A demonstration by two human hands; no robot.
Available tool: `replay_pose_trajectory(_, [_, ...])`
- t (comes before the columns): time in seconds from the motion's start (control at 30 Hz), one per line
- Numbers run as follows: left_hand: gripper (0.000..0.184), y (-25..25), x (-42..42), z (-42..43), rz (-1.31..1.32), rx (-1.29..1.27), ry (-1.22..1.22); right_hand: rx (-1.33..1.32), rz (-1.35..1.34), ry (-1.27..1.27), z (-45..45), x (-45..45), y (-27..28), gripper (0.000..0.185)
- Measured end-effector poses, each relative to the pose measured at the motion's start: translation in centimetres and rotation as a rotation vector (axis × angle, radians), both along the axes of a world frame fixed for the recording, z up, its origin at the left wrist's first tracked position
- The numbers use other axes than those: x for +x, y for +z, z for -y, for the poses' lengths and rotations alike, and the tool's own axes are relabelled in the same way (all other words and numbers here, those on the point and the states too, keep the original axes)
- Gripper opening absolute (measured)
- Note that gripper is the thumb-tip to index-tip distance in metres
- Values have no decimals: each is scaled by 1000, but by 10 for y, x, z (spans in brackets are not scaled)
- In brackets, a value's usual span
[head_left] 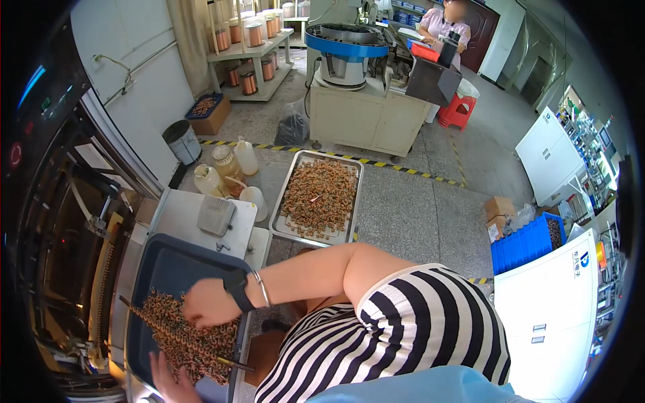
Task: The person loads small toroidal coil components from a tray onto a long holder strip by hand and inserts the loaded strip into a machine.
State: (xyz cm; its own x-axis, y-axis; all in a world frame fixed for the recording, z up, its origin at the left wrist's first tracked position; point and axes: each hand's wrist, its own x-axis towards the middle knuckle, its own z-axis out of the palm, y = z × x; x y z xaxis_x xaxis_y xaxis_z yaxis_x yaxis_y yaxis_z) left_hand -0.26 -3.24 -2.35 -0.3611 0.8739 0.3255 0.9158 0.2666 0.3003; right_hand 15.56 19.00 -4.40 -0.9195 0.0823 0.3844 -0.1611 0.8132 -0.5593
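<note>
My right hand (209, 303), with a black watch and a bracelet at the wrist, reaches over a heap of small copper-coloured coil parts (195, 352) in a dark grey tray (168, 248). Its fingers bend down at the parts; what they hold, if anything, is hidden. A long thin rod (149, 318) strung with the same parts lies slanting across the heap, its bare end over the tray's right edge. My left hand (172, 383) rests at the tray's lower edge with fingers spread, touching the parts.
A metal tray (274, 225) of similar parts stands beyond my arm. Left is a dark machine (80, 269). Plastic jugs (246, 156) stand past the bench (181, 218). A person (443, 27) works behind a blue-rimmed bowl feeder (346, 48). White cabinets (547, 322) are at right.
</note>
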Motion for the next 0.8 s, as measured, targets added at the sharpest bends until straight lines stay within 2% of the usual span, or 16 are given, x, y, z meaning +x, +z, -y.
replay_pose_trajectory(0.03, [54, -8, -15, 8, -1, 3, 0, 111, 35, -73, -10, -3, -3, 24])
replay_pose_trajectory(0.1, [51, -21, -37, 20, -238, -284, 220, 229, 149, -161, -24, -8, -12, 27])
replay_pose_trajectory(0.13, [47, -27, -47, 23, -162, -418, 188, 227, 147, -161, -26, -10, -18, 27])
replay_pose_trajectory(0.2, [44, -32, -47, 23, -193, -400, 187, 392, 266, -91, -24, -8, -16, 25])
replay_pose_trajectory(0.3, [37, -31, -44, 23, -178, -322, 191, 330, 428, -89, -21, -14, -12, 23])
replay_pose_trajectory(0.43, [25, -19, -35, 17, -164, -294, 157, 289, 437, -107, -29, -20, -21, 22])
replay_pose_trajectory(0.57, [12, -31, -42, 15, -197, -231, 147, 199, 396, -121, -34, -15, -27, 20])
replay_pose_trajectory(0.7, [12, -38, -48, 14, -232, -232, 161, 179, 420, -109, -36, -13, -27, 21])
replay_pose_trajectory(0.8, [13, -44, -57, 15, -121, -160, 118, 103, 374, -102, -35, -7, -18, 21])
